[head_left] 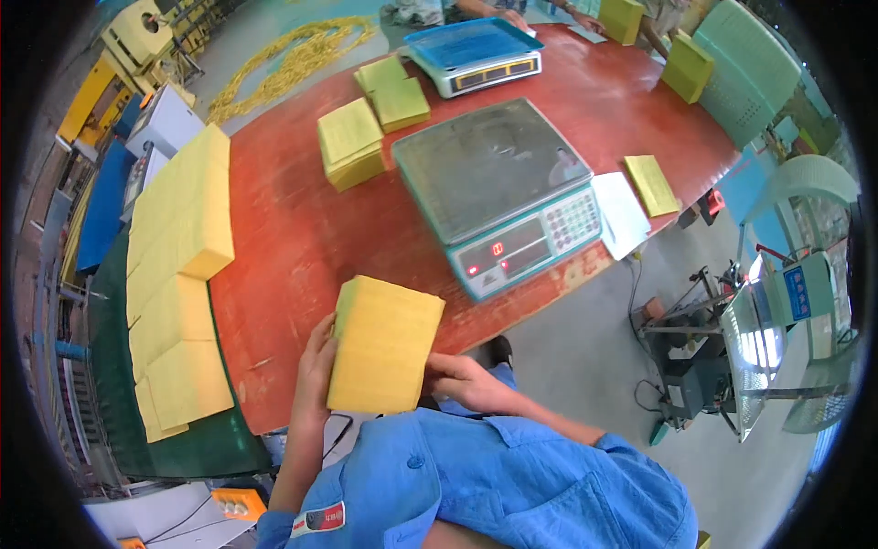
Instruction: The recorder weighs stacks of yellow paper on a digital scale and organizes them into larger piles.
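Between my two hands, close to my chest at the near table edge, is a thick stack of yellow paper (384, 348). My left hand (315, 373) is closed along its left side, with part of the fingers hidden behind it. At the lower right edge of the stack, my right hand (468, 382) grips with its fingertips, partly out of sight. A digital scale (494, 169) with a dark flat pan and lit red digits stands just beyond, its pan bare. Left of that scale sits another yellow paper stack (351, 145), with a lower pair of stacks (400, 102) behind it.
Rows of yellow paper stacks (178, 233) line the left side on a green surface. The red table (274, 293) also bears a blue-topped scale (471, 46), white sheets (622, 215) and a thin yellow stack (651, 185). Other people's hands show at the far edge. Green chairs stand right.
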A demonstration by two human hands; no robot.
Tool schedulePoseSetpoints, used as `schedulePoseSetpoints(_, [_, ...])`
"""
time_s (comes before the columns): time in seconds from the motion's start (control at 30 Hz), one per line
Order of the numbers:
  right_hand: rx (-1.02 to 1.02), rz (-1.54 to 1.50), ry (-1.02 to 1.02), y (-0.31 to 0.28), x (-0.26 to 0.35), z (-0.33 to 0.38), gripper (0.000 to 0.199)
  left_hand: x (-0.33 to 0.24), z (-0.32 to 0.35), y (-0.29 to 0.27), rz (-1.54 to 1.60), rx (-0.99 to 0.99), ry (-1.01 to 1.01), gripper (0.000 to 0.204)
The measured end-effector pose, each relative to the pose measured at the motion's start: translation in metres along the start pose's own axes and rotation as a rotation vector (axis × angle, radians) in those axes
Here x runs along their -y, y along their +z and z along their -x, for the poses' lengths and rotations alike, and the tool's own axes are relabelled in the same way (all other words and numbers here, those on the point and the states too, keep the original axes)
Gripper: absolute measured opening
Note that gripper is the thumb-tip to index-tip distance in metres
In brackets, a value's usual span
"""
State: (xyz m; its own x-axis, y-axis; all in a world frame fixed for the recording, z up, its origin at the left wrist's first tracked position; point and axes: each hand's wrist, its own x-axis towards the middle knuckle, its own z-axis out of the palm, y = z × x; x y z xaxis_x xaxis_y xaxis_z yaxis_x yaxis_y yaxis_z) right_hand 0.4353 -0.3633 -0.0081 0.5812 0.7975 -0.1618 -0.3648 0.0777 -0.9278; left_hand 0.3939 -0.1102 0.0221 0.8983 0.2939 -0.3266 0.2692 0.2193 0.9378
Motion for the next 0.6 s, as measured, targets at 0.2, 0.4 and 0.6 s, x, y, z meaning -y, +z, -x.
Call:
schedulePoseSetpoints(0.2, [-0.487, 0.843, -0.623, -0.107, 0.134, 0.004, 0.018, 0.015, -0.081, 0.117, -0.439, 0.124, 0.437, 0.053])
schedulePoseSetpoints(0.4, [-0.778, 1.051, -0.827, -0.215, 0.214, -0.05, 0.034, -0.056, -0.158, 0.295, 0.914, 0.473, -0.074, 0.04])
schedulePoseSetpoints(0.6, [-0.588, 1.149, -0.734, -0.257, 0.245, -0.081, 0.035, -0.031, -0.198, 0.326, 0.753, 0.21, 0.019, 0.046])
